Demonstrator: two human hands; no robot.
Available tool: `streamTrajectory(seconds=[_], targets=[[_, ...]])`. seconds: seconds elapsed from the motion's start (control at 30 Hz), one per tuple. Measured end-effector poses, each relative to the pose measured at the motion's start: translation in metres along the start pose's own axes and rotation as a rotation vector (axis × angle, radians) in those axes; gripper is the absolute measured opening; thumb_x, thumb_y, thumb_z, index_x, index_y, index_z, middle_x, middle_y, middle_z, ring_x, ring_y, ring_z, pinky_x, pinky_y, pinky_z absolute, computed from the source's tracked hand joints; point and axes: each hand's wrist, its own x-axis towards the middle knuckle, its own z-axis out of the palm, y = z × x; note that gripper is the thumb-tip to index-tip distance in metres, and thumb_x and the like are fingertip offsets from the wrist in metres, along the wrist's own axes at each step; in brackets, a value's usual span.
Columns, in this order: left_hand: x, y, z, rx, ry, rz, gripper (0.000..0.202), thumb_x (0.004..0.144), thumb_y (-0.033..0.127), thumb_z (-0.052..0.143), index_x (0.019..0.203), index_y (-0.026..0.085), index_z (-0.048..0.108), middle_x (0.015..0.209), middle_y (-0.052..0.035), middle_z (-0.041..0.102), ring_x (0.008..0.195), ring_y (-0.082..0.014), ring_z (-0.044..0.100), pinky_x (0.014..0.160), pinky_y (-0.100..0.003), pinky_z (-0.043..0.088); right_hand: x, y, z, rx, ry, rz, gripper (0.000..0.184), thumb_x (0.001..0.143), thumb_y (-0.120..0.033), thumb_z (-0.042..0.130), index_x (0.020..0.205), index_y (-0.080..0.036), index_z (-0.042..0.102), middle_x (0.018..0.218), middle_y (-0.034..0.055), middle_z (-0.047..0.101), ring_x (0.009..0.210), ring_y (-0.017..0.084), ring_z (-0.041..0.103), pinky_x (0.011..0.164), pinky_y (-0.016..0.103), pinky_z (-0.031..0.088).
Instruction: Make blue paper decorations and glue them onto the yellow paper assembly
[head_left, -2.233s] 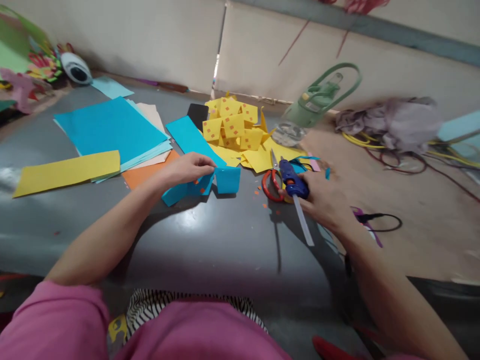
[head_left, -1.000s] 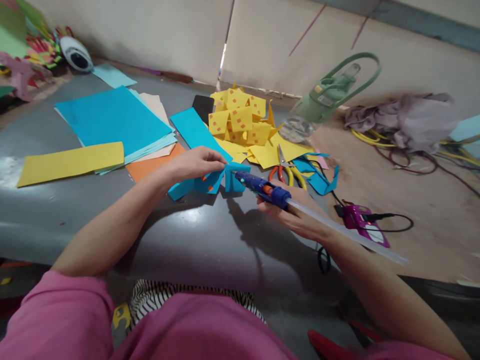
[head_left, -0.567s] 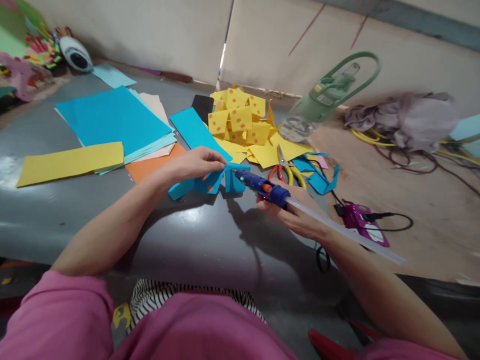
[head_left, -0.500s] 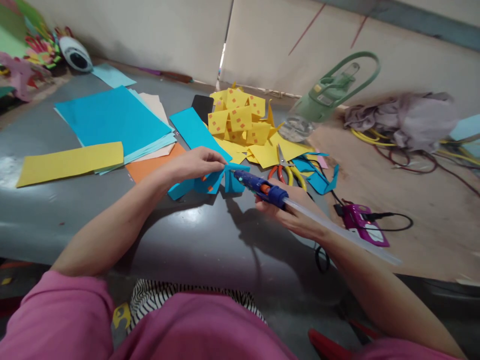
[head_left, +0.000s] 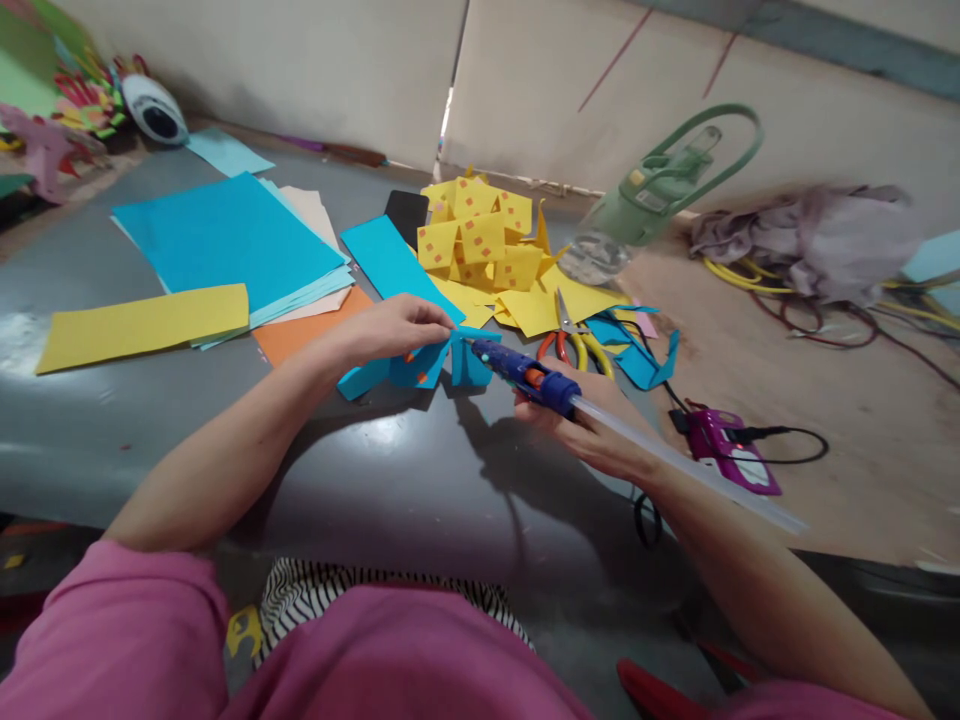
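My left hand pinches a folded blue paper piece with small orange squares on it and holds it against the grey table. In my right hand is a blue glue gun with a long clear glue stick sticking out behind. Its nozzle points left and touches a flap of the blue paper piece.
Behind lie a heap of yellow paper pieces with orange squares, scissors, blue sheets, a yellow strip, an orange sheet and a black phone. To the right are a green bottle, a purple device with a cable and a cloth.
My right hand lifted the glue gun from beside the scissors and brought its nozzle left to the blue paper. Over the last second it barely moved. My left hand stayed put.
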Motion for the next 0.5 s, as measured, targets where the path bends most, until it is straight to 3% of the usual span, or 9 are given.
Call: streamTrajectory(seconds=[0.5], targets=[[0.0,0.0009,0.0003,0.01,-0.008,-0.01,0.017,0.085,0.03,0.058,0.091,0.019,0.069,0.069,0.0016,0.064,0.06,-0.0113,0.056,0.059,-0.023,0.045,-0.0011,0.0032,0.005,-0.06,-0.022,-0.019,0.04,0.088,-0.063,0.051,0.084,-0.023,0.055,0.076,0.0039,0.062,0.064,0.019,0.057,0.059,0.031,0.04]])
